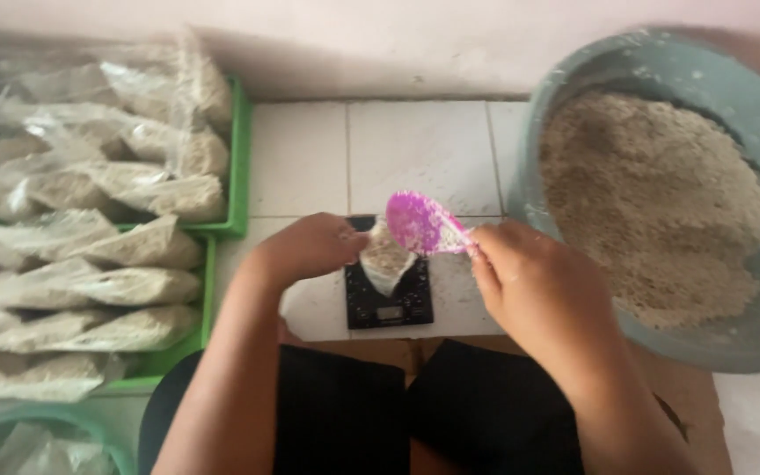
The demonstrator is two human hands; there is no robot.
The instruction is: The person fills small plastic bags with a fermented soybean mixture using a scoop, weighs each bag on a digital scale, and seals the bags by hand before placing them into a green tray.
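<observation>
Bags (90, 264) of pale meal lay stacked in green trays (237, 176), well left of the left hand (310, 246), which pinched a small clear bag (386, 259) on the black scale (389, 303). The right hand (529, 286) gripped a pink scoop (420, 222) just above that bag, beside the grey basin (749, 114).

White square-tiled floor (415, 149) with thin dark grout lines meets a plain pale wall (380, 44) along the top of the view, brown cardboard (679, 387) lies flat on the tiles at lower right, lighting soft, even, daylight-like.
</observation>
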